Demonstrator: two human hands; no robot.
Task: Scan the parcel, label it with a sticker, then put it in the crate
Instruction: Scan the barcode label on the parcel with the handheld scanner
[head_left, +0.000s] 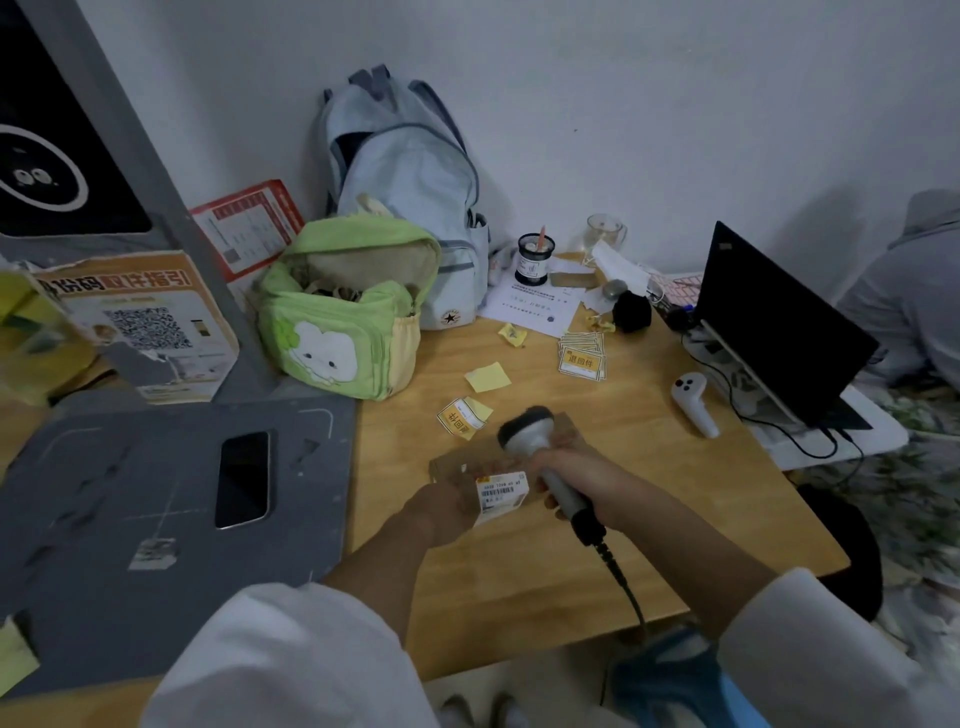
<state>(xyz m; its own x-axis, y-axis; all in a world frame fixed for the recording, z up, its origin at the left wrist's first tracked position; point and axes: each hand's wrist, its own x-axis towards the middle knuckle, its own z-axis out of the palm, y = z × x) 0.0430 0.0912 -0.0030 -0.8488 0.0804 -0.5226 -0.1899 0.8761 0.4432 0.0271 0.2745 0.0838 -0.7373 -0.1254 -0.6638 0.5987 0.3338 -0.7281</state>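
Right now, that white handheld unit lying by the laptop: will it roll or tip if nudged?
The white handheld unit lies flat on the wooden table, so tipping seems unlikely. Its rounded handle might pivot or roll slightly. The smooth plastic probably slides easily and looks light.

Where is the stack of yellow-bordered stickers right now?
In the head view, the sticker stack lies on the wooden table, right of centre, beyond the scanner and near the black round object.

Two backpacks (400, 171), one laptop (779, 327)
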